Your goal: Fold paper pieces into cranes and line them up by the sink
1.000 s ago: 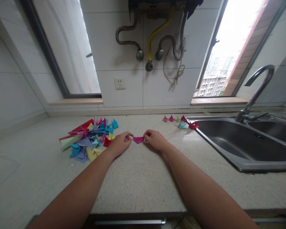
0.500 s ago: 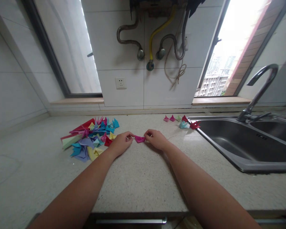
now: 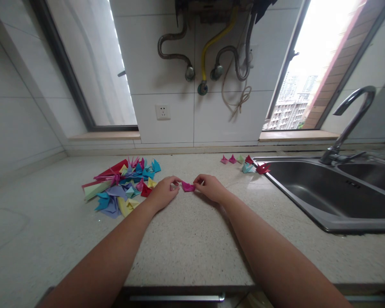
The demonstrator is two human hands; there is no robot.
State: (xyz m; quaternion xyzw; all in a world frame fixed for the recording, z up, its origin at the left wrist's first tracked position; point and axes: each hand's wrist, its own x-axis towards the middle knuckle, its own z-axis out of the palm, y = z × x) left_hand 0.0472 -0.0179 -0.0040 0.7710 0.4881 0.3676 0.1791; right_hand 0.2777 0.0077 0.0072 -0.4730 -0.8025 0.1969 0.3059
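A small magenta folded-paper boat (image 3: 188,187) sits low at the counter's middle, its two pointed ends turned up. At its left point, the index finger and thumb of my left hand (image 3: 163,192) close in a loose pinch. The thumb and fingers of my right hand (image 3: 209,187) pinch the other point; the fingertips partly cover that end. Just left of my left hand lies a heap of coloured folded paper (image 3: 117,192) in blue, purple, yellow, green, red and pink.
Several small folded paper pieces (image 3: 232,158) stand at the back right, with a red one (image 3: 262,168) at the rim of the steel sink (image 3: 321,224). A curved faucet (image 3: 356,102) rises behind the sink. Pipes (image 3: 203,55) and a socket (image 3: 162,112) are on the tiled wall.
Almost nothing differs. Both hands keep their places at the paper boat, and the view has shifted very slightly.
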